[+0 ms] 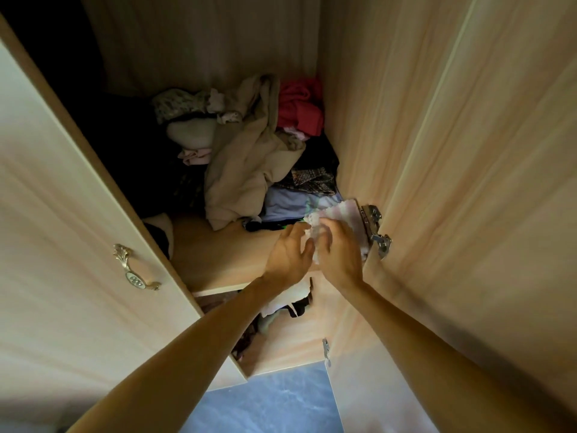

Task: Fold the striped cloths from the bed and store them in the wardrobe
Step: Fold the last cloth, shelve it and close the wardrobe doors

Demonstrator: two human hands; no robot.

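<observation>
I look into the open wardrobe (359,120). A folded pale cloth with faint pink stripes (343,214) lies at the right end of the wooden shelf (215,260), against the wardrobe's side wall. My right hand (338,250) rests on top of this striped cloth, fingers bent over it. My left hand (288,253) is just to its left, fingers spread, its fingertips touching the cloth's left edge. Most of the cloth is hidden under my hands.
A loose heap of clothes fills the shelf's back: a beige garment (246,164), a pink one (299,107), dark and blue pieces. The left door (62,245) with a metal handle (134,270) stands open, the right door (484,182) too. Hinge (376,229) beside the cloth. More clothes below.
</observation>
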